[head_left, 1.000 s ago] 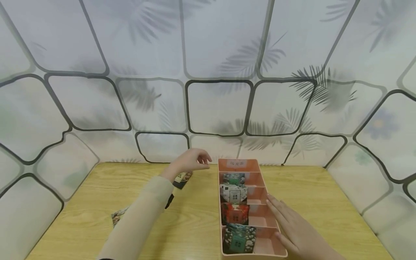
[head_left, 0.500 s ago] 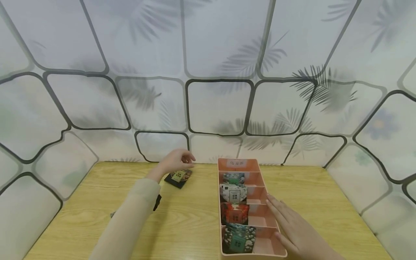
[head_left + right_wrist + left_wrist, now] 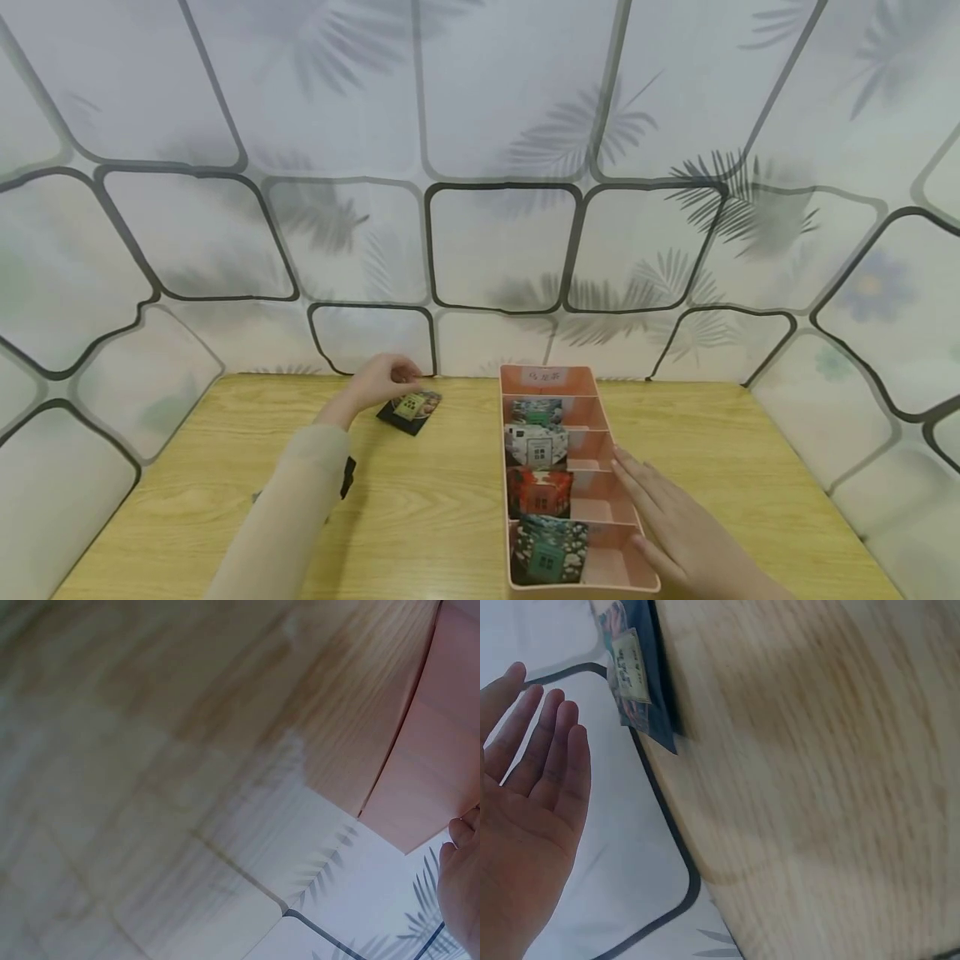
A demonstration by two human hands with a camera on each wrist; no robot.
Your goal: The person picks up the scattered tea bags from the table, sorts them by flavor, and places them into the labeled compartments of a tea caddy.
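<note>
My left hand (image 3: 381, 382) hovers just above a dark sachet (image 3: 408, 410) with a yellow-green label, near the table's back edge. In the left wrist view this hand (image 3: 536, 795) has its fingers loosely bent, with nothing between them, and the sachet (image 3: 632, 671) lies apart from it. A long pink divided box (image 3: 611, 533) stands right of the middle. My right hand (image 3: 675, 521) rests against its right side with extended fingers. Several compartments hold sachets: a dark green one (image 3: 551, 550), a red one (image 3: 540, 493), a white one (image 3: 537, 447) and a small green one (image 3: 537, 411).
The far compartment has a paper label (image 3: 545, 377) on its back wall. Behind my left forearm a black item (image 3: 348, 477) and a sliver of another packet (image 3: 257, 496) show, mostly hidden. A patterned curtain (image 3: 495, 250) borders the wooden table (image 3: 435, 500) at the back and sides.
My left hand has moved left, away from the box, to above the dark sachet, uncovering more of it. The right hand has stayed against the box.
</note>
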